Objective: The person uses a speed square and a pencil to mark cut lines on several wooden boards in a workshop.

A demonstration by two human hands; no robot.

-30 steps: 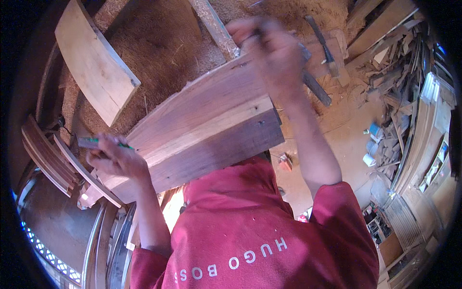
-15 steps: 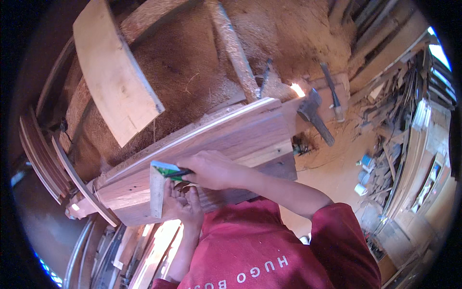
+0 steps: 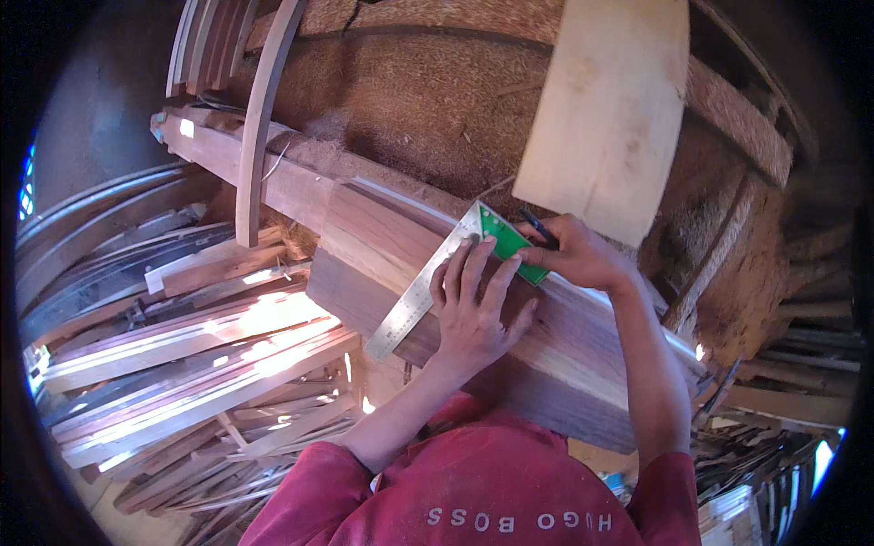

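A try square point(image 3: 410, 309) with a metal blade and a green stock lies across a panel of brown boards point(image 3: 364, 241). My left hand point(image 3: 480, 309) rests over it, fingers spread and stretched, fingertips pressing on the blade and the green stock. My right hand point(image 3: 583, 257) is at the other end of the stock, closed around a slim dark pencil point(image 3: 539, 227) whose end points up and away. Its fingertips also touch the green edge. The pencil's lower tip is hidden.
Beyond the panel, a wide pale board point(image 3: 605, 118) leans over sawdust point(image 3: 382, 100). A curved wooden strip point(image 3: 259, 136) crosses the bench beam point(image 3: 296, 187) at left. Sunlit stacked strips point(image 3: 200, 364) lie at lower left, more scrap wood point(image 3: 783, 473) at lower right.
My view has swung to the left, so the panel now slopes down to the right. My left hand has come from the blade's side to lie flat over the square; the pencil stays in my right.
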